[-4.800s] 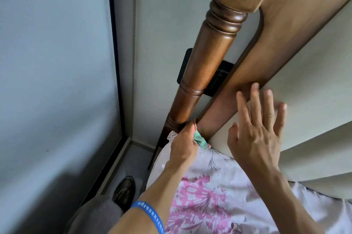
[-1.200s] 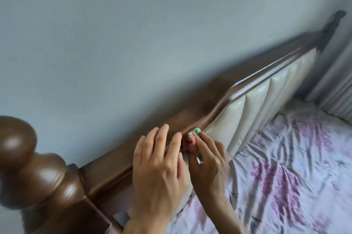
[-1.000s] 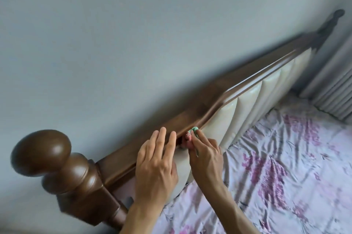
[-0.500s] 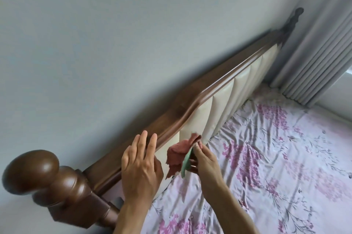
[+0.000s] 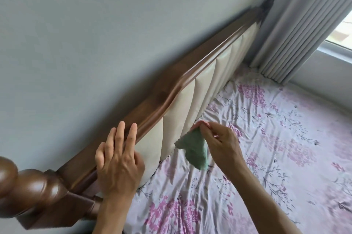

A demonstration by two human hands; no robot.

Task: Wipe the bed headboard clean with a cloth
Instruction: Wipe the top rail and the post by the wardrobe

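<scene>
We press our left hand [image 5: 119, 159] flat against the headboard [image 5: 171, 93], fingers straight, the fingertips lying on its brown wooden top rail and the palm over the cream padded panel nearest the turned corner post [image 5: 21, 190]. Our right hand [image 5: 221, 144] pinches the cloth [image 5: 194, 148] between curled fingers and thumb, holding it just in front of the padded panels, above the flowered bedsheet [image 5: 266, 148]. The cloth hangs down green, with a bit of pink showing at the top by the fingers; whether it touches the padding we cannot tell. The headboard runs along the pale wall [image 5: 95, 24] to the grey curtain [image 5: 297, 30] at its far end.
</scene>
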